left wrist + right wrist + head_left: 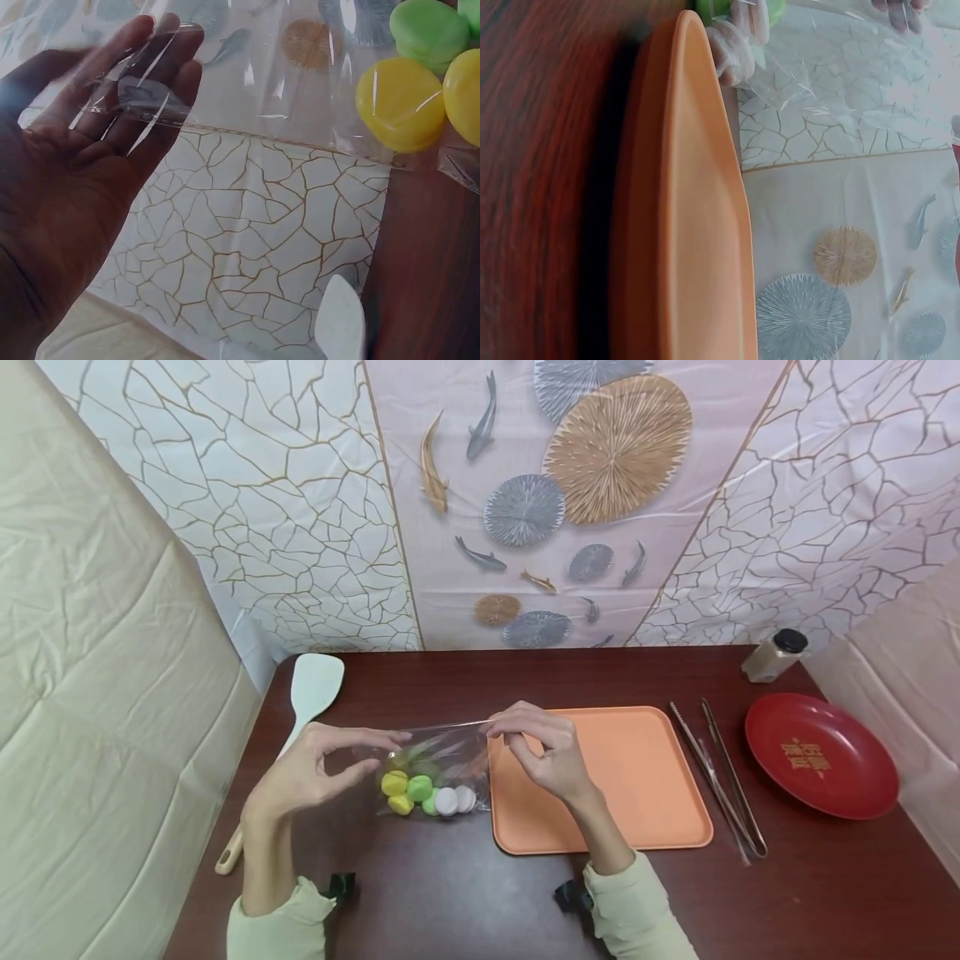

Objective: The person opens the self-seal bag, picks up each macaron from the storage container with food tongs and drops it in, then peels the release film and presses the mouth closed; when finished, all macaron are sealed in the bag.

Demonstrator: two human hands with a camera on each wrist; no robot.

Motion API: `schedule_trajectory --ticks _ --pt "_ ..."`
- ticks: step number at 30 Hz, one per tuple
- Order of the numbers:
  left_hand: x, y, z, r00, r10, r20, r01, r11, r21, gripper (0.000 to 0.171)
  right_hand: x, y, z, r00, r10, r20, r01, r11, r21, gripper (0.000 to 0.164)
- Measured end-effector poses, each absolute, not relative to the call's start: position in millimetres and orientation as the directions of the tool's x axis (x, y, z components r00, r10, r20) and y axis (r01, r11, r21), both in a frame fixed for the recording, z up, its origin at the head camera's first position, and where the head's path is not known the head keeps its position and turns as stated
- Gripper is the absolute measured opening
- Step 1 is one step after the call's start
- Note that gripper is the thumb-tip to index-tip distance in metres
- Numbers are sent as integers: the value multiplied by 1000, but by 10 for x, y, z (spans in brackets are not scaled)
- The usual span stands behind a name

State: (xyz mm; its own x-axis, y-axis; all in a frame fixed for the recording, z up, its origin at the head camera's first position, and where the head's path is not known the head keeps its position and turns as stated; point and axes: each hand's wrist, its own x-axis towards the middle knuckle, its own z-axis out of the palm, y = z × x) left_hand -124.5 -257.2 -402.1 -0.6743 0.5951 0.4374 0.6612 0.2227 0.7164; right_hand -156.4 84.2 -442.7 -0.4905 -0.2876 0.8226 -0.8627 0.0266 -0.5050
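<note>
A clear plastic bag [461,756] stands between my hands, its top edge stretched nearly straight. Low inside it sit yellow macarons [394,783], green macarons [420,788] and whitish macarons [447,802]. My left hand [303,768] is at the bag's upper left corner, fingers extended and thumb apart from them. In the left wrist view, clear film crosses in front of the fingers of that left hand [90,165]. At the upper right corner, my right hand [543,747] pinches the bag's edge with bent fingers, over the left side of an orange tray [637,777].
A white spatula [315,685] lies at the left, partly behind my left arm. Right of the tray are metal tongs [731,777], then a red plate [855,768]. A black-capped jar [772,658] stands at the back right, near the patterned cloth backdrop [525,577].
</note>
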Motion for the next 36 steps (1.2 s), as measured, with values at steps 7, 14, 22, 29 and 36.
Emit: schedule_trajectory --ticks 7,14,22,29,36 --pt "-1247 -2512 -4020 -748 520 413 583 217 783 27 -1517 791 -4409 -559 -252 790 -821 34 -570 26" --pt "-1265 -2507 -4042 -736 511 445 610 215 762 36 -1493 686 -4043 -665 -409 625 -741 256 -621 27" --pt "-1256 -2529 -4011 -729 529 435 615 226 756 61 -1508 268 -3582 -464 -757 461 -871 485 -81 27" --pt "-1224 -2534 -4001 -730 514 450 636 272 722 63 -1432 12 -3506 -505 -793 342 -851 524 -43 22" --pt "-1219 -2567 -3996 -730 554 401 592 217 776 67 -1417 95 -3537 -514 -799 312 -856 499 -131 15"
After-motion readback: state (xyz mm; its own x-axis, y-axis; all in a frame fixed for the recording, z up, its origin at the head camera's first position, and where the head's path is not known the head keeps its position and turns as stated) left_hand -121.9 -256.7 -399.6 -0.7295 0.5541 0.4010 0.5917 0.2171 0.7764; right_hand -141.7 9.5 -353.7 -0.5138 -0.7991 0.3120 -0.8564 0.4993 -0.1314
